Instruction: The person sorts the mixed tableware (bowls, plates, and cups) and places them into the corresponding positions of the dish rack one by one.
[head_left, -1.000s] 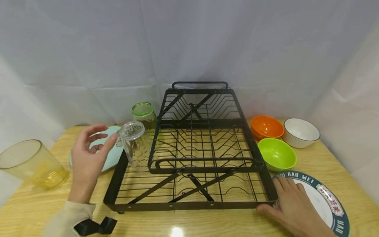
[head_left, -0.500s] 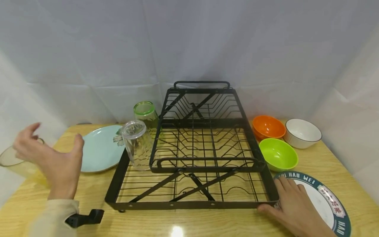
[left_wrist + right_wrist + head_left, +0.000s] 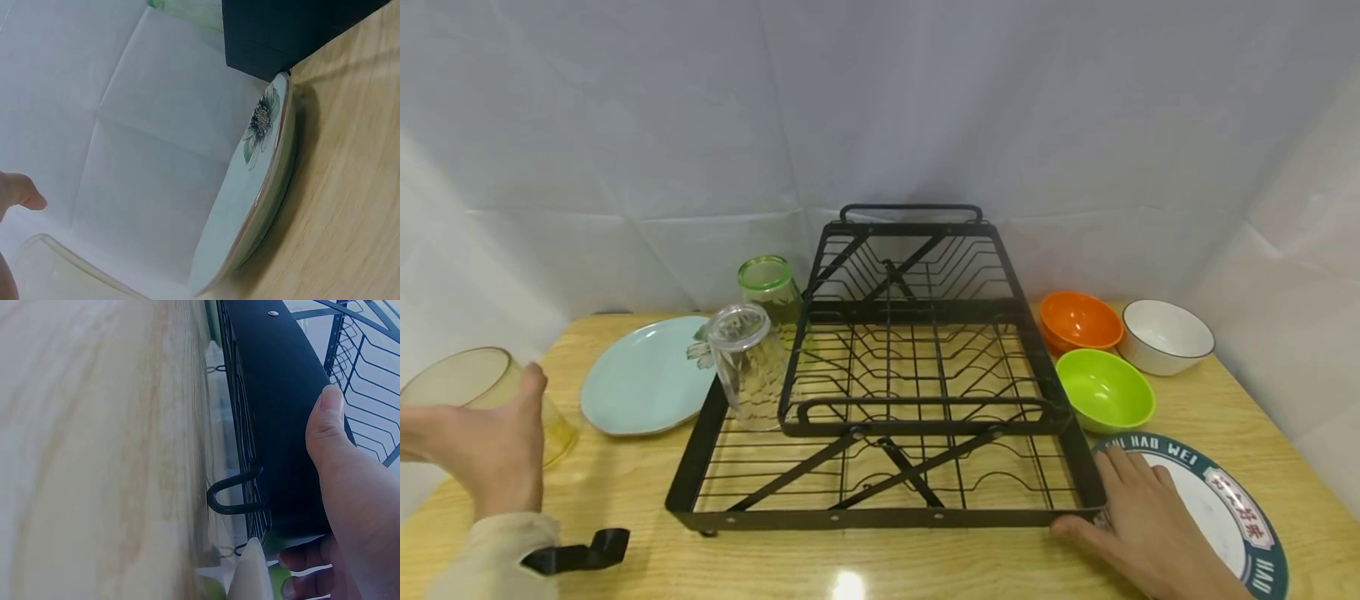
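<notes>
My left hand (image 3: pixel 493 458) is at the far left, thumb raised and fingers stretched toward the frame's edge. It overlaps a yellow-tinted glass (image 3: pixel 559 429), which leans with its mouth up and to the left. In the left wrist view the rim of that glass (image 3: pixel 69 275) shows below a fingertip. My right hand (image 3: pixel 1138 517) grips the front right corner of a black two-tier dish rack (image 3: pixel 887 521). The right wrist view shows the thumb on the rack's front bar (image 3: pixel 281 412) and fingers curled round its side. A clear glass (image 3: pixel 748 367) stands upside down on the rack's lower left.
Behind the clear glass is a green-rimmed glass (image 3: pixel 767 287), also upside down. A pale blue plate (image 3: pixel 643 383) lies left of the rack. On the right are orange (image 3: pixel 1078 321), white (image 3: pixel 1168 337) and lime green (image 3: pixel 1105 392) bowls, and a teal-rimmed plate (image 3: pixel 1262 558) beneath my right hand.
My left hand has moved left and slightly down, away from the clear glass to the yellow glass. My right hand has stayed on the rack's corner.
</notes>
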Action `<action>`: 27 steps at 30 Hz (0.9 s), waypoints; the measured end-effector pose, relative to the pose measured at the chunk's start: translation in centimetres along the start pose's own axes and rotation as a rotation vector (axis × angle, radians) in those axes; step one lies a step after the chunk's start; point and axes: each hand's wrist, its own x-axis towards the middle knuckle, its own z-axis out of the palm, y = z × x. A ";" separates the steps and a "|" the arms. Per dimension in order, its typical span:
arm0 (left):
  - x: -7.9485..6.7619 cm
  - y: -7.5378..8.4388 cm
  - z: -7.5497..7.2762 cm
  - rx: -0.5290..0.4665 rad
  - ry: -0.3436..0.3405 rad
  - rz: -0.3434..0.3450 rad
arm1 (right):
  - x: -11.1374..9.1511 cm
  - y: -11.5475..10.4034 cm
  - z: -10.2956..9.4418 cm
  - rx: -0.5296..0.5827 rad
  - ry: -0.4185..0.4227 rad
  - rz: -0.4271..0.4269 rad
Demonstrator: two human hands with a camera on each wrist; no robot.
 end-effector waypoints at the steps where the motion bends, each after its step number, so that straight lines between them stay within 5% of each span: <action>1: 0.0 0.0 0.0 0.005 0.004 -0.025 | 0.0 0.0 0.0 0.001 -0.001 0.001; 7: -0.2 0.0 -0.2 0.013 0.025 -0.175 | 0.0 0.0 0.1 -0.005 -0.006 0.001; 13: 0.7 -1.7 0.5 -0.125 0.043 -0.380 | 0.0 0.0 0.1 0.004 -0.006 0.001; 20: 1.5 -4.7 1.5 -0.451 -0.036 -0.591 | 0.0 0.0 0.1 0.022 -0.009 0.003; 24: 1.5 -5.9 1.7 -0.482 -0.101 -0.706 | 0.0 0.0 0.0 0.032 0.002 -0.004; 27: 1.3 -6.3 1.9 -0.447 -0.142 -0.719 | 0.0 0.0 0.0 0.032 0.008 -0.011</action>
